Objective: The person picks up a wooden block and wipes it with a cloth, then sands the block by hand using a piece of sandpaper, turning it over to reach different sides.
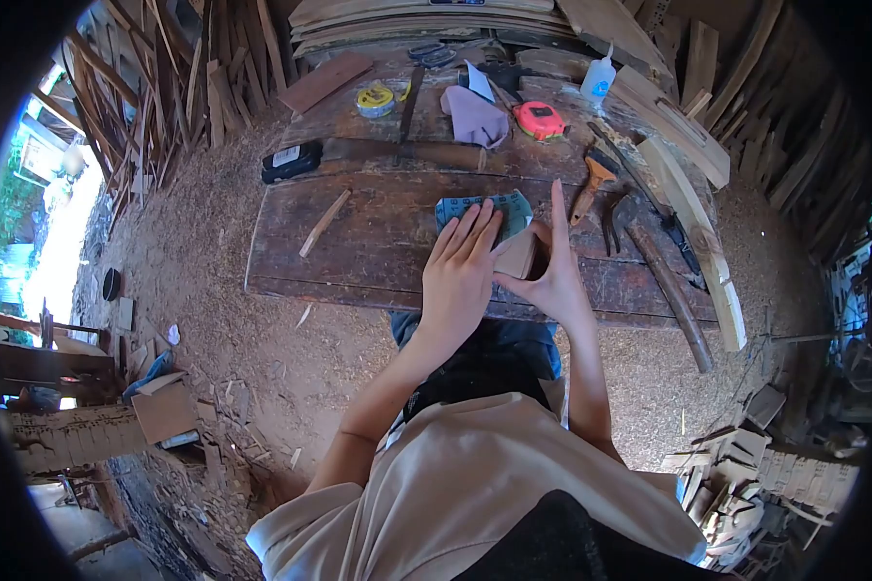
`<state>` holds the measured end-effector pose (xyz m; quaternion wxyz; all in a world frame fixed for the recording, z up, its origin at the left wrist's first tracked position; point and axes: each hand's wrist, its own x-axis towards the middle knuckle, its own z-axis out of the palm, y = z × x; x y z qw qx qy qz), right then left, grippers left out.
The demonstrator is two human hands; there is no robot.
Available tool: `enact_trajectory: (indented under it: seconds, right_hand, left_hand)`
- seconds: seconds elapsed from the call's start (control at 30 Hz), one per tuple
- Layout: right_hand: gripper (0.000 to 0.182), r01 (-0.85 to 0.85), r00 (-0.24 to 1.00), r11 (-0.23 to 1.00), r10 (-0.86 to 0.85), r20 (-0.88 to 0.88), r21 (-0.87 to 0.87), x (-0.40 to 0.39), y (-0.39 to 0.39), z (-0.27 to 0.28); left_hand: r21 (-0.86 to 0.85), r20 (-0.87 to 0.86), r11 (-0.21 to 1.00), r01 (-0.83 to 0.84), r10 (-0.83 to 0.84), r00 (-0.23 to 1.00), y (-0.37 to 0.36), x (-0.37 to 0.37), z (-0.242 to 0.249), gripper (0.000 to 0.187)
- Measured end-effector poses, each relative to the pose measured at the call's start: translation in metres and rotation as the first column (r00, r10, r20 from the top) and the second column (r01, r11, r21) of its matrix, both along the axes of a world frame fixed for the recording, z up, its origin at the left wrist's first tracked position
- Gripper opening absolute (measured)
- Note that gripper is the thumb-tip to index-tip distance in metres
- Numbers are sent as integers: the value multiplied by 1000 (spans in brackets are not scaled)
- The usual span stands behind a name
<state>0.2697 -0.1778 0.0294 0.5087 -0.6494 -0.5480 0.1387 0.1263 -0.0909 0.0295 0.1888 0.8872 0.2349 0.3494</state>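
A teal sheet of sandpaper (513,206) with dark print on its back lies on the wooden workbench (358,242). My left hand (467,257) rests flat on the sheet, fingers stretched forward and held close together. Just right of it is a small pale wooden block (515,256) with a dark side or hollow. My right hand (559,276) has its thumb along the block's near side and its fingers upright along the right, holding it. The block's underside and its contact with the sandpaper are hidden.
Around my hands lie a wood stick (326,223), a handsaw (412,150), a yellow tape roll (375,100), a purple cloth (475,118), a pink tape measure (539,120), a brush (593,184), a glue bottle (599,77) and a hammer (664,276). Planks lean behind.
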Motion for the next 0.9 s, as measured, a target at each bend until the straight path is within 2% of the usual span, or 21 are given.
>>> enact_trajectory:
  seconds: [0.43,0.9]
  right_hand:
    - [133,23,999,1000,-24,31,12,1,1,-5]
    - [133,22,999,1000,-23,-33,-21,-1,0,-1]
  left_hand:
    - [4,7,1000,3,-3,1000,3,2,-4,40]
    - [21,-4,1000,-4,4,1000,3,2,-3,40]
